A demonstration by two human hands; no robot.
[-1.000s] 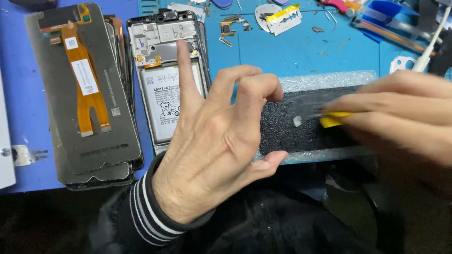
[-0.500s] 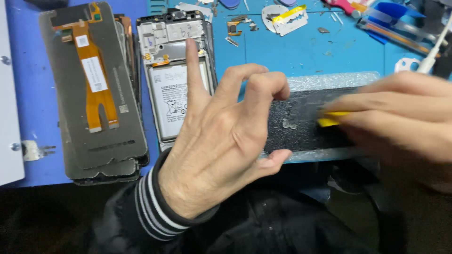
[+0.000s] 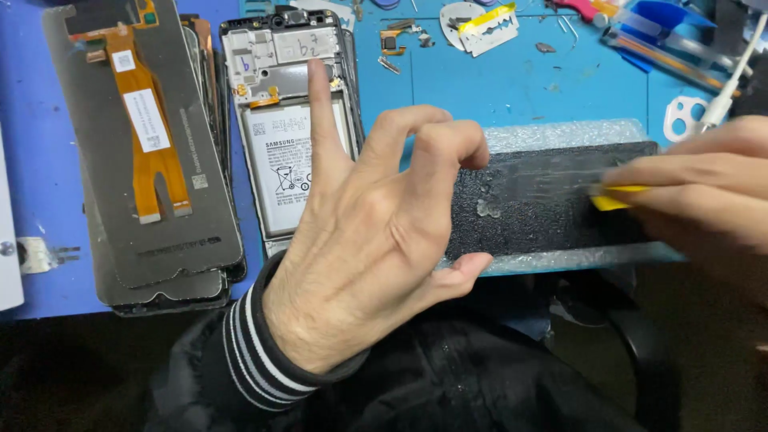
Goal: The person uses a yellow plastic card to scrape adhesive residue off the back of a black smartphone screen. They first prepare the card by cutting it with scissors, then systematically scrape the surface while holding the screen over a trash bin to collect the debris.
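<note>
Lying flat at the near edge of the blue mat, a dark panel with smeared glue on its face is found at about three o'clock from the middle of the view. It is pinned at its left end by the left hand: the thumb is pressed against the near edge, two curled fingers are set on the far edge, and the index finger is held straight up, clear of the panel. Nothing is gripped by this hand; the panel is only braced between thumb and fingertips. At the panel's right end, a small yellow scraper is pinched between the closed fingers of the right hand, its tip touching the panel's face.

Beyond the left hand, at eleven o'clock, an opened phone with its white battery exposed is seen, partly covered by the raised finger. At nine o'clock from it, a stack of dark screens is laid, the top one bearing an orange ribbon cable. At one o'clock, near the far edge, a razor blade is seen. A striped cuff is worn on the left wrist.
</note>
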